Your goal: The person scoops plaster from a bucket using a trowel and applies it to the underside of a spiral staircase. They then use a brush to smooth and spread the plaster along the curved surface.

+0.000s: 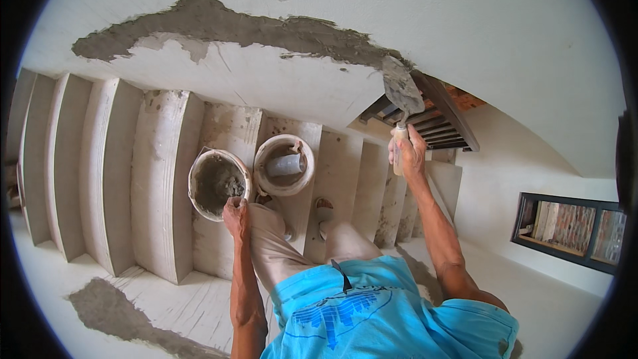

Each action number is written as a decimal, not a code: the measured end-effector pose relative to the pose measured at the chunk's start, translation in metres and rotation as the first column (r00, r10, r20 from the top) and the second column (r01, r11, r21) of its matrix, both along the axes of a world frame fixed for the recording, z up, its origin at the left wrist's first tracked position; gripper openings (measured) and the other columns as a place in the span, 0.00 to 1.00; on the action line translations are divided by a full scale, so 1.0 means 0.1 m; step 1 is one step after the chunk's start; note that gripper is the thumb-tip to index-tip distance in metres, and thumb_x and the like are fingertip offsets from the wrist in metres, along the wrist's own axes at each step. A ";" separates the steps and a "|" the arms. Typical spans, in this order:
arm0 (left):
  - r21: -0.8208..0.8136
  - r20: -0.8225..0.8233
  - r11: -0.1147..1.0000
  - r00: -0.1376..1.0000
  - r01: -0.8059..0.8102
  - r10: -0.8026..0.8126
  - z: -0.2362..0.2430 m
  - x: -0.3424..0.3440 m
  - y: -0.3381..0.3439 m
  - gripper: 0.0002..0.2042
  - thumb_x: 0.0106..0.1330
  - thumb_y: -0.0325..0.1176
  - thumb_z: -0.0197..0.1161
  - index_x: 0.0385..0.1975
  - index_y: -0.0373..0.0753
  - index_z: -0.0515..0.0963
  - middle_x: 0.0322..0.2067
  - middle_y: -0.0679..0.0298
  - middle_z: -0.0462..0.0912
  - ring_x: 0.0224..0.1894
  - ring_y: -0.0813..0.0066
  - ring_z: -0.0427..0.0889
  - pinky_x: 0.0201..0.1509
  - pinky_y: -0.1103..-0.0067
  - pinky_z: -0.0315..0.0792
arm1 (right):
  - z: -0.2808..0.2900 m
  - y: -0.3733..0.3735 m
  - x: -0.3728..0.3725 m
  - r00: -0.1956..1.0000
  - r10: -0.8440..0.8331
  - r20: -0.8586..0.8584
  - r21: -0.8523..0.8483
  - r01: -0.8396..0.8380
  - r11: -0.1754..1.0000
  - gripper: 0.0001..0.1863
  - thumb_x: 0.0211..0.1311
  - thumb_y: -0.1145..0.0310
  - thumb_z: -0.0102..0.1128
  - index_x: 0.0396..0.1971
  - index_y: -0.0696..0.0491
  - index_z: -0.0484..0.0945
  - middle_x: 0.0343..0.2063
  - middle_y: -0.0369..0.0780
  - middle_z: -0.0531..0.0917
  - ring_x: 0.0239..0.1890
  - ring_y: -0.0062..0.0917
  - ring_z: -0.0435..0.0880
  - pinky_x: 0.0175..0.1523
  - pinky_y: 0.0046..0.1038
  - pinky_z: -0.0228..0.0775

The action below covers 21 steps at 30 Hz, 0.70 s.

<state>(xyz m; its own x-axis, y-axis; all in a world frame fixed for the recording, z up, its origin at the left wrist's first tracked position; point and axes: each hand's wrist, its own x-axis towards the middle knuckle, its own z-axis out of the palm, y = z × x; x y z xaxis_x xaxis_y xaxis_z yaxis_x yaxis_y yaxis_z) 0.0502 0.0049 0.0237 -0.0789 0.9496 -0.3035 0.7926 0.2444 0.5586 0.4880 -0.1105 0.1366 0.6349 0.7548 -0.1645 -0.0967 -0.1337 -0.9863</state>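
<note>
My right hand [410, 149] is closed round the wooden handle of a trowel [403, 86], whose mortar-smeared blade points up at the right end of a long grey mortar patch [239, 30] on the white wall; whether it touches the wall I cannot tell. My left hand [236, 211] grips the near rim of a white bucket [216, 183] holding wet grey mortar. Beside that, on the stairs, stands a second dirty white bucket [284, 139] with a grey cylindrical object [284, 165] in it.
Concrete stairs [156, 179] run left to right beneath me, with my sandalled feet on them. A dark wooden railing [444, 113] shows through an opening at right. A dark-framed window [559, 226] is in the right wall. Another mortar patch [113, 312] marks the lower left surface.
</note>
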 end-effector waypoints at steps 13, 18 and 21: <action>0.006 0.027 1.000 1.000 0.016 -0.016 -0.04 0.02 0.11 0.15 0.58 0.40 0.61 0.37 0.37 0.84 0.37 0.50 0.86 0.42 0.49 0.84 0.49 0.63 0.74 | 0.14 -0.07 0.81 0.975 0.202 0.096 -0.096 -0.193 0.976 0.23 0.60 0.51 0.56 0.41 0.59 0.76 0.20 0.37 0.77 0.16 0.17 0.74 0.20 0.20 0.66; 0.036 -0.010 0.999 1.000 0.014 -0.013 -0.07 -0.02 0.10 0.15 0.59 0.40 0.61 0.38 0.36 0.84 0.37 0.49 0.86 0.42 0.49 0.84 0.48 0.63 0.74 | 0.19 -0.29 0.70 0.988 0.153 -0.007 -0.170 -0.152 0.974 0.17 0.60 0.63 0.50 0.42 0.60 0.76 0.20 0.37 0.76 0.16 0.18 0.73 0.21 0.23 0.66; 0.023 0.000 0.999 1.000 0.023 -0.023 -0.05 -0.01 0.11 0.16 0.59 0.41 0.61 0.38 0.36 0.84 0.37 0.49 0.86 0.42 0.49 0.84 0.48 0.62 0.74 | 0.17 -0.32 0.62 0.987 0.161 0.017 -0.170 -0.156 0.973 0.17 0.60 0.64 0.50 0.42 0.61 0.76 0.20 0.37 0.77 0.16 0.18 0.73 0.21 0.23 0.66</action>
<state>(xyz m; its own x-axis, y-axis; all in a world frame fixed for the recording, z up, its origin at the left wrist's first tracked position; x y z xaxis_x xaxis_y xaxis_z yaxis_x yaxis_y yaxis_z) 0.0496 0.0161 0.0192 -0.0572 0.9578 -0.2817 0.7975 0.2136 0.5642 0.5501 -0.1428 0.1538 0.5160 0.8095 -0.2800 -0.0316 -0.3087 -0.9506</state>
